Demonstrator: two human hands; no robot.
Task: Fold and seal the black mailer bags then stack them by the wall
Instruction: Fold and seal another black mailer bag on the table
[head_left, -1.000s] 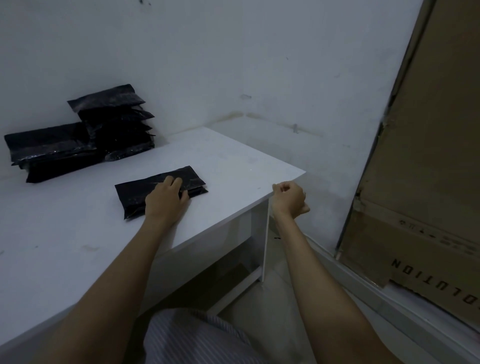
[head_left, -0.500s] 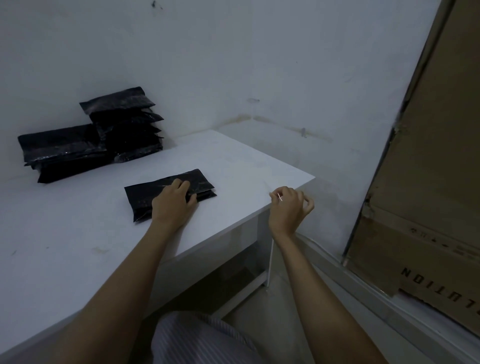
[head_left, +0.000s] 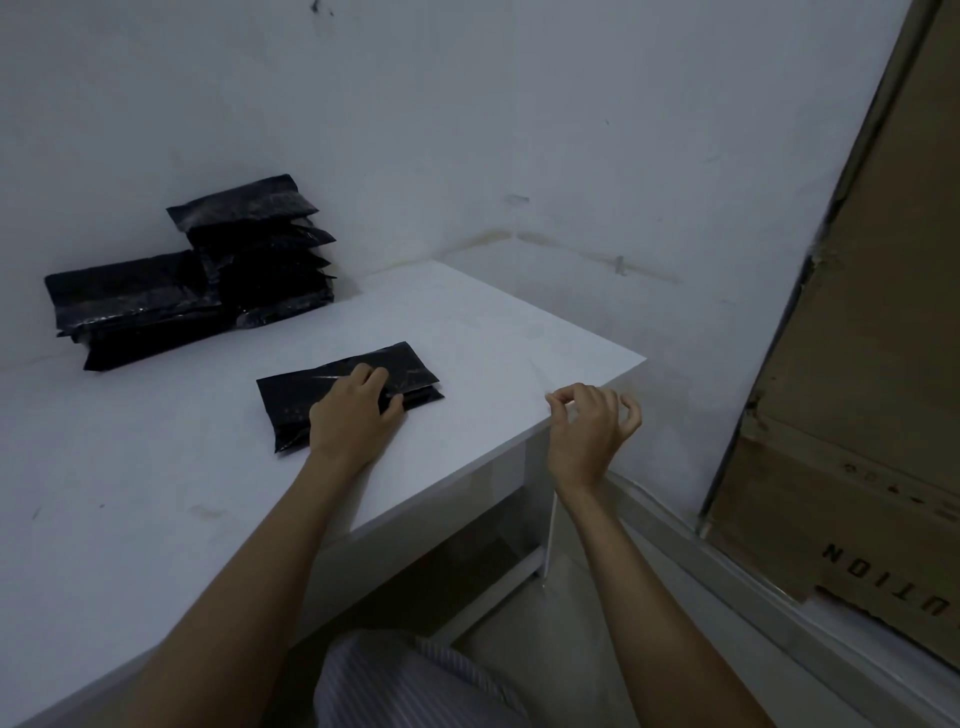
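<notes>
A folded black mailer bag (head_left: 358, 382) lies flat on the white table (head_left: 156, 467), near its right edge. My left hand (head_left: 353, 415) rests on the bag's near half and presses it down, its fingers lying over the fold. My right hand (head_left: 589, 431) hovers just off the table's right edge. Its thumb and forefinger pinch a thin white peel-off strip (head_left: 551, 525) that dangles past my wrist, while the other fingers are spread. Two stacks of sealed black bags (head_left: 197, 280) stand against the wall at the back left.
A large brown cardboard sheet (head_left: 857, 364) leans against the wall on the right, beyond a metal floor track (head_left: 727, 566). My striped trouser knee (head_left: 415, 680) shows under the table's front edge.
My right hand has gone from a closed fist to a thumb-and-forefinger pinch with the other fingers spread, and the white strip now dangles lower. My left hand stays on the bag.
</notes>
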